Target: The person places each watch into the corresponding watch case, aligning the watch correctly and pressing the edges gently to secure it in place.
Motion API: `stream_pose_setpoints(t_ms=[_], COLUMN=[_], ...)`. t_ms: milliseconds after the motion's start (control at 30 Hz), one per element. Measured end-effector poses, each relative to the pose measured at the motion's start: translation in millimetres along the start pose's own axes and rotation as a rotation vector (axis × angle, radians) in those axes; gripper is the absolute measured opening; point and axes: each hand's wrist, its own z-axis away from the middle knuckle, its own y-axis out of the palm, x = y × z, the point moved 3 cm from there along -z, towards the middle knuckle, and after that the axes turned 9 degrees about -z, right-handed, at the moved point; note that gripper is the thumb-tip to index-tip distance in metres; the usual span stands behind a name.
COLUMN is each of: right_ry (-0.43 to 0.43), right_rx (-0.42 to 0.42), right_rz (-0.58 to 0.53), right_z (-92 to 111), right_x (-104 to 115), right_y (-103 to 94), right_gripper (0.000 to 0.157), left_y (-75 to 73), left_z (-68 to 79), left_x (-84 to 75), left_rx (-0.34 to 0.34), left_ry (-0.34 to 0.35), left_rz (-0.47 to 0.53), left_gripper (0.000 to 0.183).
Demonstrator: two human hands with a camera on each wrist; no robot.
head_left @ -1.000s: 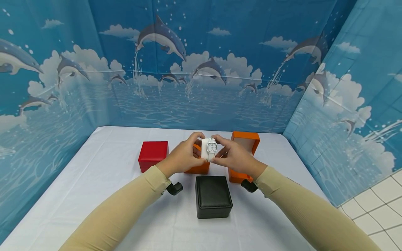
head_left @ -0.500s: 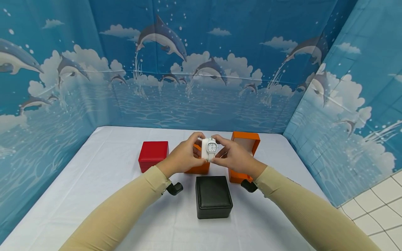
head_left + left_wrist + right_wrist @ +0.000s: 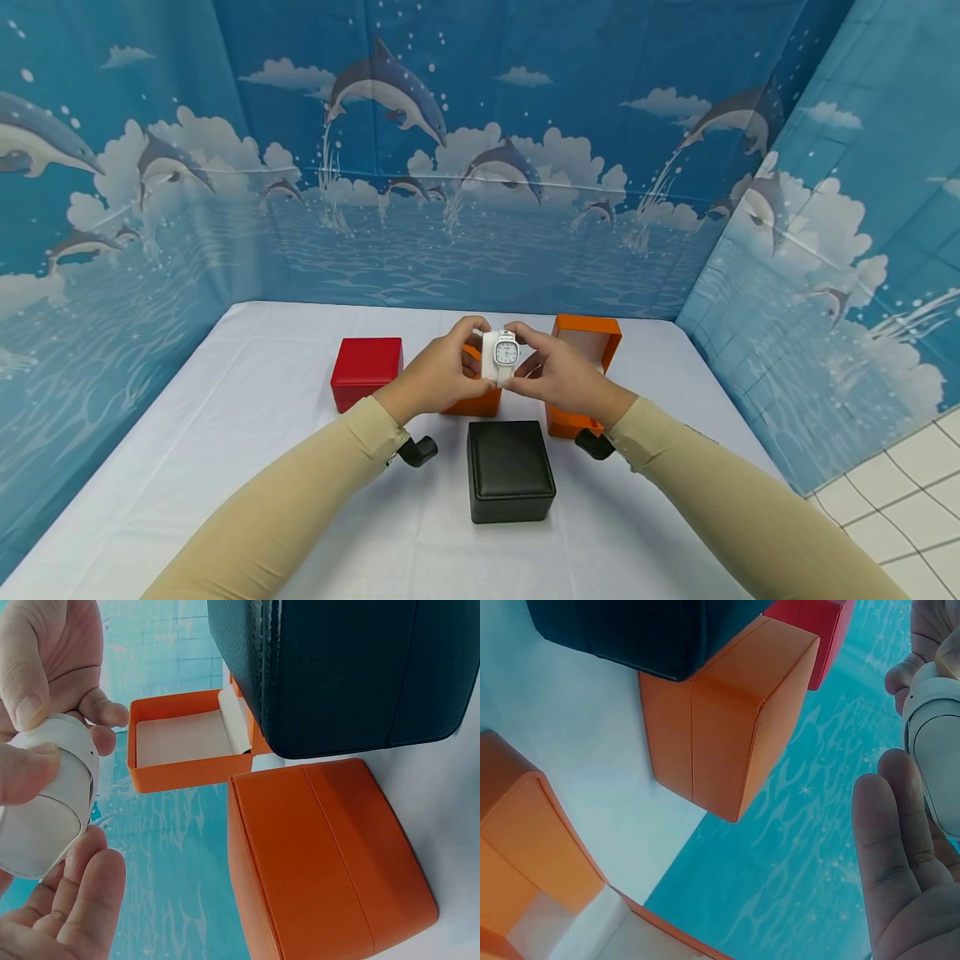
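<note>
Above the table, both hands hold a white wristwatch [image 3: 506, 353] with a squarish dial, wrapped round a white watch cushion [image 3: 488, 360]. My left hand [image 3: 433, 368] pinches the cushion's left side between thumb and fingers. On the other side, my right hand [image 3: 564, 372] pinches the watch and cushion at the top and bottom, thumb below. The dial faces the head camera. From the left wrist view, the cushion [image 3: 36, 832] shows its smooth rounded end, with fingers and thumbs around it.
A black box [image 3: 512, 467] stands in front of the hands. Behind it, partly hidden by them, is a closed orange box [image 3: 474, 407]. An orange box with a raised lid [image 3: 588, 323] stands at right, a red box [image 3: 367, 363] at left. White cloth [image 3: 285, 358] covers the table.
</note>
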Motion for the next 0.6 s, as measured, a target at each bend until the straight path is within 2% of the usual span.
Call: stream_pose_setpoints(t_ms=[600], right_ry=[-0.004], right_rx=[-0.007], right_rz=[0.009], right_z=[-0.2], right_x=[-0.9], right_y=[-0.4], right_gripper=[0.076], left_y=[0.2], left_z=[-1.6], left_x=[-0.3], left_rx=[0.003], left_ry=[0.010], left_rz=[-0.003], left_gripper=[0.067])
